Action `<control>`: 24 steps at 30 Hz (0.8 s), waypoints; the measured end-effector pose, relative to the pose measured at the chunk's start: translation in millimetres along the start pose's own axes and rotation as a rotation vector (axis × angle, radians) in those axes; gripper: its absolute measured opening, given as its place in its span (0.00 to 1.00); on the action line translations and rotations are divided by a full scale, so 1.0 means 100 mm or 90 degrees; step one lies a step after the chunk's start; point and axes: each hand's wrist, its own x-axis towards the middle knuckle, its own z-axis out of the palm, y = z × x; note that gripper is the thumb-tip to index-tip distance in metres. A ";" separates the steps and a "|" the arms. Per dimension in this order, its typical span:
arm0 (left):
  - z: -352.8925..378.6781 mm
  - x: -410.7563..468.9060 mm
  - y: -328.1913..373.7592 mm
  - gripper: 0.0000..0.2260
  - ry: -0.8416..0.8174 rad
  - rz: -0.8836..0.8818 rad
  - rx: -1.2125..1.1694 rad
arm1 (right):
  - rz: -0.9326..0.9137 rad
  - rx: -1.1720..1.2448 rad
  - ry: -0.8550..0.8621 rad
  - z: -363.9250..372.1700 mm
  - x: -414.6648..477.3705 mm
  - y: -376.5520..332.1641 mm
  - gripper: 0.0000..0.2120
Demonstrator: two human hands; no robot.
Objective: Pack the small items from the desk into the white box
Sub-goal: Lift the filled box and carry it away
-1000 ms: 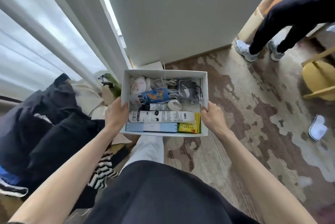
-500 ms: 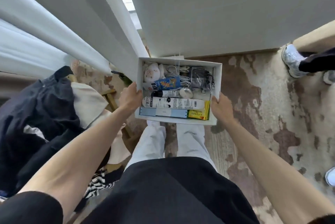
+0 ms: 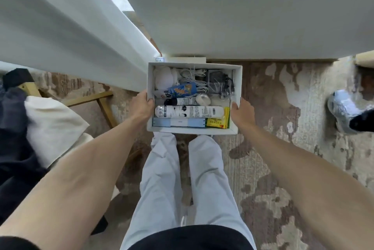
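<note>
White box [image 3: 150, 79], open top, no lid, held in the air above a patterned rug [image 3: 263, 112], in front of the person's legs in pale trousers [image 3: 162, 179]. Rectangular, thin stiff walls, prob. card. Long axis runs left–right; far edge close to the wall base.

Contents, far to near:
- Far left: round white soft item [image 3: 163, 79], matte.
- Far centre: coiled white cables [image 3: 192, 77].
- Far right: dark adapter w/ black cord [image 3: 217, 80], appears wrapped in clear film.
- Blue packet [image 3: 182, 90] w/ orange print, lying tilted, glossy.
- Small tube [image 3: 183, 101], black cap to the left, white body, lying left–right.
- Pale oval item [image 3: 203, 99] just right of that tube.
- Long white tube [image 3: 188, 111] w/ black print and barcode, lying left–right, nearly full box length.
- Near wall: flat blue-and-white pack [image 3: 178, 122], lengthwise along it.
- Near right corner: yellow tea packet [image 3: 217, 121], green edge.
Items packed close, touching; box approx. full at one layer.

Left hand [image 3: 142, 106] clamped on left wall, thumb over the rim. Right hand [image 3: 241, 113] clamped on right wall, thumb at the rim. Both arms extended, bare.

Left of scene: white curtain [image 3: 70, 37], smooth folds; wooden chair frame [image 3: 91, 99] w/ cream and dark clothes [image 3: 46, 128]. Right edge: another person's white shoe [image 3: 340, 112] on the rug.
</note>
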 end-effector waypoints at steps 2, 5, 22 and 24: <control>0.12 0.19 -0.01 0.05 -0.021 -0.004 -0.014 | 0.025 0.005 -0.002 0.09 0.19 -0.01 0.23; 0.29 0.49 -0.04 0.07 -0.023 0.004 -0.034 | 0.047 0.017 0.002 0.23 0.51 -0.05 0.23; 0.86 1.97 -0.35 0.09 0.084 -0.043 0.004 | 0.013 -0.026 0.027 1.06 1.97 -0.49 0.20; 0.90 2.12 -0.40 0.09 0.086 -0.037 0.006 | 0.005 -0.031 0.025 1.14 2.08 -0.51 0.19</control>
